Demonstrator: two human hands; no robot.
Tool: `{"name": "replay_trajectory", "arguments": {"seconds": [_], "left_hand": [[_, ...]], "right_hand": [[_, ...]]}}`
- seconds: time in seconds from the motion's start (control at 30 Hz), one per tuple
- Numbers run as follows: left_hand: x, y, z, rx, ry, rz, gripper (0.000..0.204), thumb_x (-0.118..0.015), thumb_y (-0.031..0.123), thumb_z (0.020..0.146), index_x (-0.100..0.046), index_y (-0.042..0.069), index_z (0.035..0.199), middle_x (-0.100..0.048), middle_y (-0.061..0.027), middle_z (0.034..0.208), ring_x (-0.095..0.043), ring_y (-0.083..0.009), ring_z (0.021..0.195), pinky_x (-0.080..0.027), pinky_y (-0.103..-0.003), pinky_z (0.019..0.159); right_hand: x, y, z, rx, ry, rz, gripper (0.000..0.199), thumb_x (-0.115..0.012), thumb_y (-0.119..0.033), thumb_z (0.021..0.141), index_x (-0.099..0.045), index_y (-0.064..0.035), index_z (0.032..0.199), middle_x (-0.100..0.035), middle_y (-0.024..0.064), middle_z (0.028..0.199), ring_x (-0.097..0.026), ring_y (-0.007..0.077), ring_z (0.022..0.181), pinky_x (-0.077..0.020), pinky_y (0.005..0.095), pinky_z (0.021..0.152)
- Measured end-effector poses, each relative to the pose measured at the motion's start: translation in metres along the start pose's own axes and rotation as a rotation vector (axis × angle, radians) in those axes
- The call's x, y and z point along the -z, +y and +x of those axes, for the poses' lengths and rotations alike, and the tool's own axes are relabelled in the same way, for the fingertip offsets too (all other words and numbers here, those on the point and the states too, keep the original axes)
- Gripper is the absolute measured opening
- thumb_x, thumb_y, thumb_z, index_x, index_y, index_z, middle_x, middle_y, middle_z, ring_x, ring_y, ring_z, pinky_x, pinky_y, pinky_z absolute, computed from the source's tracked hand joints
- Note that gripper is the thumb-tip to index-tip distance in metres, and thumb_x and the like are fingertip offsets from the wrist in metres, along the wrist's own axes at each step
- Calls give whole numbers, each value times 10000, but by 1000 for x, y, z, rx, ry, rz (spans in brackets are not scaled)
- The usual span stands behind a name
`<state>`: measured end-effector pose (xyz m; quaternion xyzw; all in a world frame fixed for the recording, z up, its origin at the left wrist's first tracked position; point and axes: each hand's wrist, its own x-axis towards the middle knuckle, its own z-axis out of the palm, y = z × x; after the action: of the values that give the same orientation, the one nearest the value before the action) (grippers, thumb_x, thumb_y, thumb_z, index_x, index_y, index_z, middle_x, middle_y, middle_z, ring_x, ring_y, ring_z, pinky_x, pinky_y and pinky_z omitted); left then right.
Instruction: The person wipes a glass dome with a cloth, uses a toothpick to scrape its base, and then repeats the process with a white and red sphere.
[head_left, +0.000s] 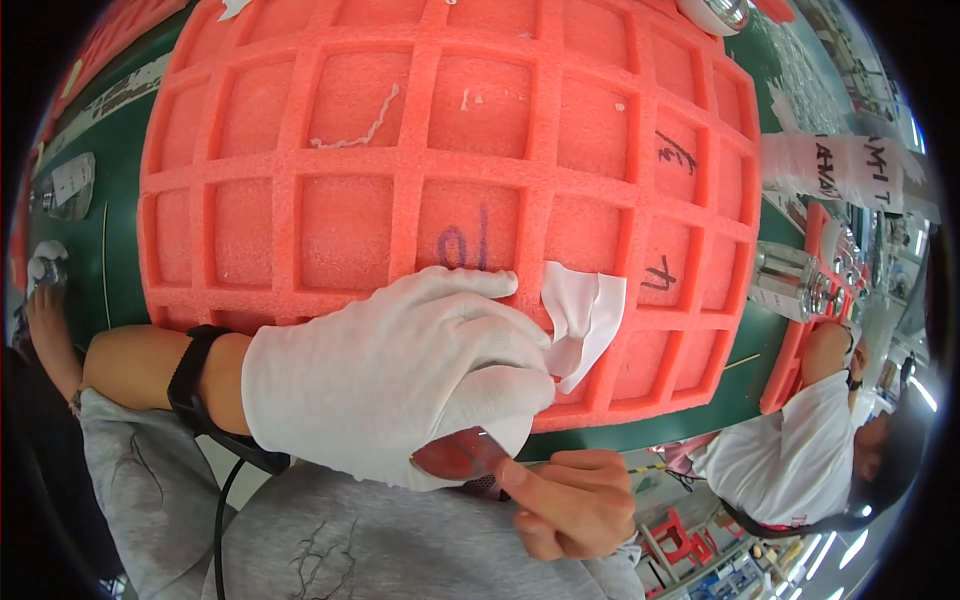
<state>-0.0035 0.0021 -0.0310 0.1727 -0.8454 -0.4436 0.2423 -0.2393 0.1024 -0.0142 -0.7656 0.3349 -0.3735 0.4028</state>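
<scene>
Pinched in the gloved left hand [400,375] is a white cloth [583,320]. The glove is soft and white, and the fingers curl tight over a fold of the cloth. The rest of the cloth hangs loose and crumpled, lying on the tray [300,150].

Below it, the bare right hand [570,500] is closed on a small flat red piece [458,455]. The piece is shiny and dark red, with a thin bright edge. It sits between the glove and the bare fingers, touching both.

The tray is orange foam, rough and bumpy like a sponge. Thick ribs cut it into many square pockets. Some pockets have dark pen marks. The cloth lies near the tray's front edge, toward its right side.

Under the tray is a smooth green table [120,250]. Bare green shows on the left of the tray and along its front edge. A black band [190,365] wraps the left wrist, with a black cord hanging down. On the right, another person [800,450] in white sits close by, beside a second orange tray [790,350].
</scene>
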Motion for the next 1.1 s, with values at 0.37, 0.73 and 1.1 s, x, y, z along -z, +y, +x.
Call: {"name": "replay_trajectory", "arguments": {"seconds": [0.37, 0.73, 1.1], "left_hand": [[6, 3, 0, 33, -19, -40, 669, -876, 219, 687, -550, 116, 1261, -603, -50, 1227, -606, -252, 1143, -436, -496, 1066], [5, 2, 2, 94, -41, -70, 530, -854, 229, 657, -621, 95, 1114, -667, -67, 1120, -644, -280, 1042, -455, -467, 1032], [8, 3, 5, 87, -54, -58, 375, -844, 216, 684, -630, 95, 967, -666, -76, 1079, -647, -278, 980, -487, -445, 983]], "right_hand": [[19, 18, 16, -42, 197, 678, 236, -546, -133, 1011, -484, 29, 1171, -658, 127, 670, -496, 148, 395, -404, 296, 345], [-16, 26, 15, 42, 197, 795, 359, -435, -320, 1082, -521, 26, 1120, -673, 186, 729, -612, 231, 516, -532, 310, 483], [-17, 16, 17, -72, 215, 556, 379, -423, -272, 1076, -575, 73, 1043, -671, 223, 709, -615, 216, 476, -537, 344, 466]]}}
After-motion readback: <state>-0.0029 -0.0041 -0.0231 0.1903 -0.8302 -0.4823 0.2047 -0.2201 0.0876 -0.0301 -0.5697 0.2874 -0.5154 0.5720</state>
